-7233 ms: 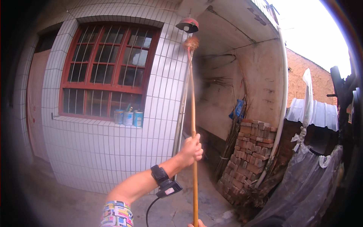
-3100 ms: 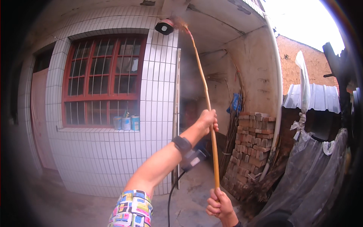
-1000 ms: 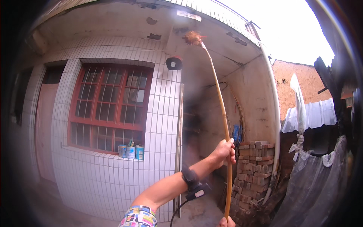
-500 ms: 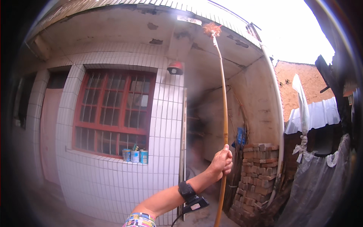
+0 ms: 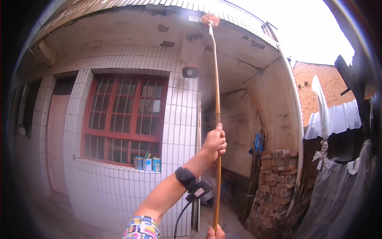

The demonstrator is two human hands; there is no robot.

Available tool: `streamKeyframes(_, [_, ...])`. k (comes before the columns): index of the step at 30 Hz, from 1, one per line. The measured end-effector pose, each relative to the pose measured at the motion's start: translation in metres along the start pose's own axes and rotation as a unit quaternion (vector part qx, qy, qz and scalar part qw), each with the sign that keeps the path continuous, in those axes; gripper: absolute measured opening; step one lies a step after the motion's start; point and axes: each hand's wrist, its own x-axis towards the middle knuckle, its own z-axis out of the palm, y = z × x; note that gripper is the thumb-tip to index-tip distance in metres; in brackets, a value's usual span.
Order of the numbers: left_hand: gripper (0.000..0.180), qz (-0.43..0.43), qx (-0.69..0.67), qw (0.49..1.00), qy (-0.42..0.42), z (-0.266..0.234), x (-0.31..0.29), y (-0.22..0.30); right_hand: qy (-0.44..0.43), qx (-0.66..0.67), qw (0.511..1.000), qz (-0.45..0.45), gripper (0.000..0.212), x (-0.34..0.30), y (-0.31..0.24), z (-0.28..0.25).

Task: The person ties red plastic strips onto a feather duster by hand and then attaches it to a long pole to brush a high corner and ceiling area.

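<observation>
- Right hand (image 5: 215, 232), cut off by the lower edge, curls round the bamboo pole (image 5: 217, 95) low down.
- Left hand (image 5: 215, 142) grips it higher, thumb up.
- This looks like overhead dusting; the next stroke likely calls for both hands steering together.
- Pole's long axis runs nearly upright, its reddish bristle tuft (image 5: 210, 20) topmost, before the tiled eave edge (image 5: 240, 24); contact unclear.

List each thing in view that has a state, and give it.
Pole, raised, bristled head uppermost
Left hand, closed around the pole
Right hand, around the pole, mostly cut off
Lamp, overhead; lit or unlit, unclear
Three cans, upright
Bricks, stacked
Plastic sheet, hanging
</observation>
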Motion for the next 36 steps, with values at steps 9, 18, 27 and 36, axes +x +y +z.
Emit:
streamKeyframes(9, [0.041,0.036,0.030,0.999,0.016,-0.038,-0.026,0.019,0.000,0.000,0.997,-0.075,0.017,0.002,-0.022,0.024])
streamKeyframes(18, [0.042,0.010,0.020,1.000,0.012,-0.025,0.004,0.004,-0.009,0.046,0.998,-0.036,0.018,0.019,-0.010,0.015])
streamKeyframes(27, [0.043,0.000,0.065,0.998,-0.004,0.007,0.038,-0.006,0.007,0.045,0.999,0.016,0.020,0.030,-0.004,0.012])
streamKeyframes(36, [0.040,0.021,0.034,0.999,0.024,-0.018,0.034,0.008,0.059,0.006,0.991,-0.119,0.020,0.040,0.019,0.023])
